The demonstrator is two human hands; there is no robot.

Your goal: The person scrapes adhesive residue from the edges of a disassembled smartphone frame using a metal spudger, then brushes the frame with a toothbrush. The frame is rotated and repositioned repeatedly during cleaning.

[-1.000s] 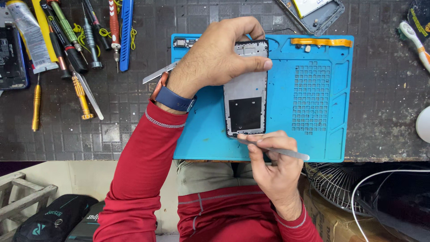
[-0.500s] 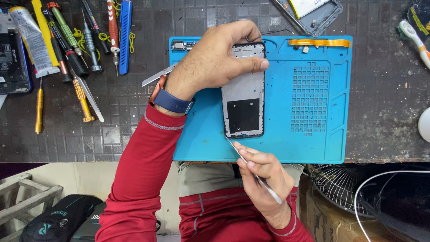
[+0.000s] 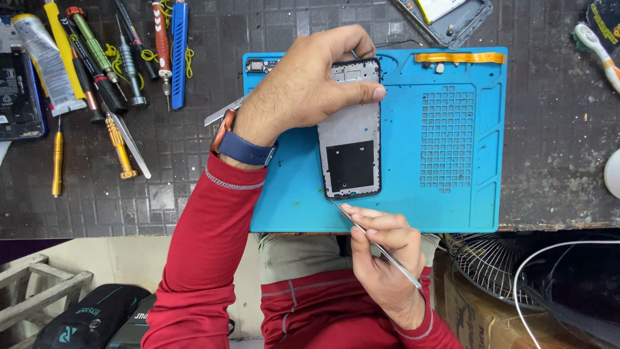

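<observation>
moved since earlier: the right hand (image 3: pixel 381 258) has slid toward the near edge of the mat and turned the metal tool (image 3: pixel 378 244) so its tip now points up at the phone frame's near-left corner; before, the tool lay flatter across the near edge. the left hand has barely shifted.
phone frame: the stripped phone frame (image 3: pixel 351 132) lies face down on the blue mat (image 3: pixel 452 207), a little left of the mat's middle, its long axis running from the far edge toward the near edge.
left hand: the left hand (image 3: pixel 303 90) covers the frame's far end, fingers curled over the far-left corner and thumb laid across it, pressing it down on the mat.
right hand: fingers pinched shut on the thin metal tool, held like a pen.
key relation: the frame lies straight ahead of the right fingertips, toward the far edge; the tool's tip sits at or just beside the frame's near-left corner, contact too fine to tell.
nearer hand: the left is on the frame; the right reaches it only through the tool.
around: screwdrivers (image 3: pixel 110 71) lie beyond the mat's left edge.
</observation>
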